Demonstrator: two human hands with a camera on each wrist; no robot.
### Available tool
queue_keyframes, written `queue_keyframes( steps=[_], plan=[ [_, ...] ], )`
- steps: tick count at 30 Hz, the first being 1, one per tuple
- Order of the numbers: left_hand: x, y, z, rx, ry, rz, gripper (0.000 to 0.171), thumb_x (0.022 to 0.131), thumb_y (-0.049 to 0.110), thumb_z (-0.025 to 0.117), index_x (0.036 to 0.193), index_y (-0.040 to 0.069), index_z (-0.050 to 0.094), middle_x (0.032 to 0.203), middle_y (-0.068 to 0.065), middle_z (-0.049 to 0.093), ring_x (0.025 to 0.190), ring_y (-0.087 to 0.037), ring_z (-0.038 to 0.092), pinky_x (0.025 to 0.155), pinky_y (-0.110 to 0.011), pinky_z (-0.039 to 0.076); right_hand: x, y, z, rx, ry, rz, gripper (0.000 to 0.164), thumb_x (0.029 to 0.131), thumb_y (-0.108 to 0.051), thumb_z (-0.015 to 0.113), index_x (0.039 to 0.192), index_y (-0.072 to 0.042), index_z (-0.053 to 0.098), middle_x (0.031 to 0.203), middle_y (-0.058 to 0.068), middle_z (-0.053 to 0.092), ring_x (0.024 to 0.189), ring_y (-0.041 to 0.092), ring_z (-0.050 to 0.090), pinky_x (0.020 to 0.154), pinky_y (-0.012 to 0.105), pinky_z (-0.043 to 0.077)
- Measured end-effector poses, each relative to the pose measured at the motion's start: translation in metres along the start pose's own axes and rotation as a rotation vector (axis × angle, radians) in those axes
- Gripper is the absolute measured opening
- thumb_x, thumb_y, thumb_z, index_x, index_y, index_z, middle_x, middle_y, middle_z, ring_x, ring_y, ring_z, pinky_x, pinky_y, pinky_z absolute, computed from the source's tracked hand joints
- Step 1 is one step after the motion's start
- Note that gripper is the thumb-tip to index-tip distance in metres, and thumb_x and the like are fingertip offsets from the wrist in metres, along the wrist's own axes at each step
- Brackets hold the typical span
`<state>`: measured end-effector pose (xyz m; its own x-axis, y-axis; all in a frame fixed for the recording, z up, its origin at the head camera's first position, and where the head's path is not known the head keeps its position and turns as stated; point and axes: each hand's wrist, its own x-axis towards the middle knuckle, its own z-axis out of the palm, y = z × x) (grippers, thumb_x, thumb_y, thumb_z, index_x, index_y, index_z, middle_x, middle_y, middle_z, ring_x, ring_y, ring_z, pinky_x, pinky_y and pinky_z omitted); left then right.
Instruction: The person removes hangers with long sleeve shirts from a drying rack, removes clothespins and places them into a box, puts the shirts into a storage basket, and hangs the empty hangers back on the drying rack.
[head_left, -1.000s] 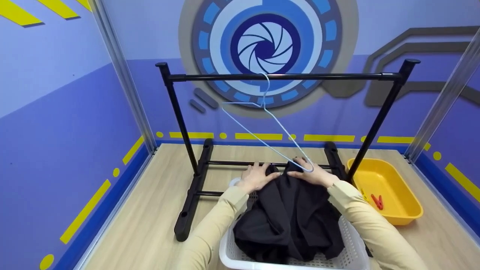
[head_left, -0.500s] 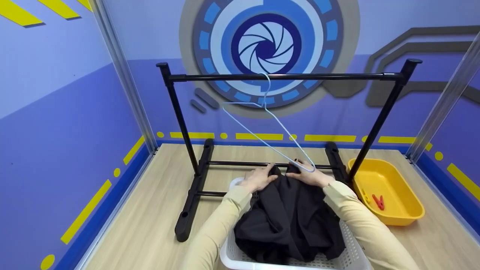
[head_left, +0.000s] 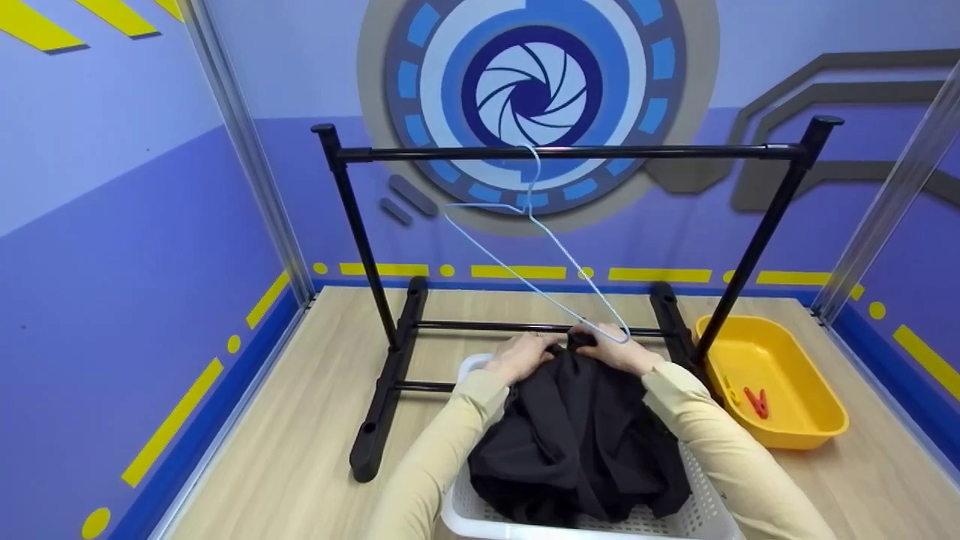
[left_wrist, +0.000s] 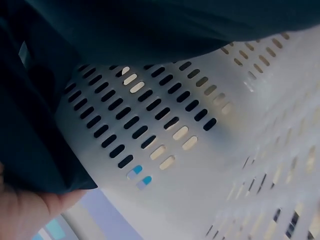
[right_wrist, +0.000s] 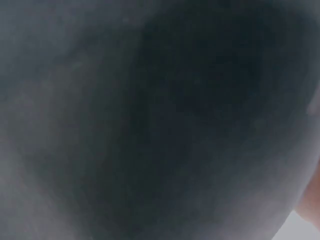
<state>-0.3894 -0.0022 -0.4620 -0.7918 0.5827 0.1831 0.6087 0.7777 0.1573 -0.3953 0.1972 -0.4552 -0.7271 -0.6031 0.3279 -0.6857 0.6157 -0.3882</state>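
Note:
A black garment [head_left: 577, 435] lies bunched in a white perforated basket [head_left: 540, 531]; its exact kind is not clear. My left hand [head_left: 523, 357] grips the garment's far edge with curled fingers, and the thumb side shows at the cloth's corner in the left wrist view. Close beside it, my right hand [head_left: 616, 352] pinches the same edge. Dark cloth [right_wrist: 150, 125] fills nearly all of the right wrist view, so those fingers are mostly hidden there. Just above the right hand dangles the lower corner of a pale blue wire hanger [head_left: 537, 174].
The hanger hooks over the top bar [head_left: 645, 153] of a black clothes rack [head_left: 365, 262], which straddles the space behind the basket. To the right sits a yellow tray [head_left: 795, 382] with a red clothes peg [head_left: 756, 403] and a yellow one. Painted walls enclose the wooden table [head_left: 300, 420].
My left hand's spread fingers have curled in on the cloth. Both hands have drawn slightly closer together, gathering the garment's far edge. Hanger, rack and tray look unchanged.

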Motion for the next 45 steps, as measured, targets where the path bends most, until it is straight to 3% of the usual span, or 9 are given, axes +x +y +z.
queue_keyframes(
  steps=[9,17,23,36,40,45],
  plan=[
    [-0.002,0.001,-0.001,0.151,0.146,0.079,0.011,0.088,0.006,0.051,0.09,0.013,0.059,0.081,-0.004,0.063,0.072,-0.023,0.061,0.055,-0.033,0.046,-0.001,0.001,0.004,0.018,0.13,-0.121,0.031,0.068,0.019,0.058,0.095,0.005,0.064,0.092,0.016,0.063,0.086,0.032,0.058,0.074,0.043,0.043],
    [-0.012,-0.004,-0.01,0.129,0.251,0.148,0.006,0.085,0.005,0.057,0.086,0.01,0.054,0.071,-0.009,0.061,0.06,-0.025,0.06,0.048,-0.034,0.044,-0.012,0.001,0.002,0.171,0.236,-0.135,0.031,0.074,0.022,0.052,0.098,0.007,0.062,0.097,0.016,0.062,0.091,0.032,0.056,0.079,0.042,0.041],
    [-0.018,-0.001,-0.025,0.185,0.306,0.236,0.006,0.084,0.006,0.058,0.085,0.009,0.053,0.068,-0.007,0.06,0.058,-0.024,0.059,0.048,-0.034,0.044,-0.026,-0.007,-0.006,0.174,0.3,-0.118,0.026,0.079,0.016,0.058,0.1,0.001,0.065,0.098,0.011,0.063,0.093,0.027,0.057,0.081,0.033,0.041],
    [-0.04,0.013,-0.049,0.173,0.391,0.478,0.009,0.08,0.003,0.057,0.08,0.009,0.05,0.063,0.0,0.053,0.057,-0.017,0.056,0.047,-0.029,0.041,-0.052,-0.022,-0.02,0.178,0.278,-0.1,0.026,0.085,0.003,0.06,0.107,-0.01,0.065,0.106,0.0,0.062,0.099,0.019,0.055,0.084,0.027,0.04],
    [-0.047,0.018,-0.057,0.13,0.35,0.56,0.012,0.078,0.001,0.056,0.077,0.009,0.048,0.061,0.001,0.05,0.053,-0.014,0.052,0.047,-0.027,0.039,-0.059,-0.026,-0.022,0.221,0.23,-0.121,0.027,0.083,0.007,0.06,0.106,-0.007,0.065,0.105,0.003,0.062,0.1,0.023,0.055,0.084,0.025,0.039],
    [-0.058,0.022,-0.062,0.087,0.259,0.629,0.012,0.076,0.002,0.059,0.077,0.009,0.05,0.062,0.003,0.052,0.054,-0.012,0.05,0.049,-0.025,0.039,-0.068,-0.055,-0.037,0.334,0.115,-0.079,0.027,0.083,0.012,0.057,0.106,0.0,0.063,0.105,0.011,0.061,0.101,0.026,0.054,0.082,0.025,0.04]
  ],
)
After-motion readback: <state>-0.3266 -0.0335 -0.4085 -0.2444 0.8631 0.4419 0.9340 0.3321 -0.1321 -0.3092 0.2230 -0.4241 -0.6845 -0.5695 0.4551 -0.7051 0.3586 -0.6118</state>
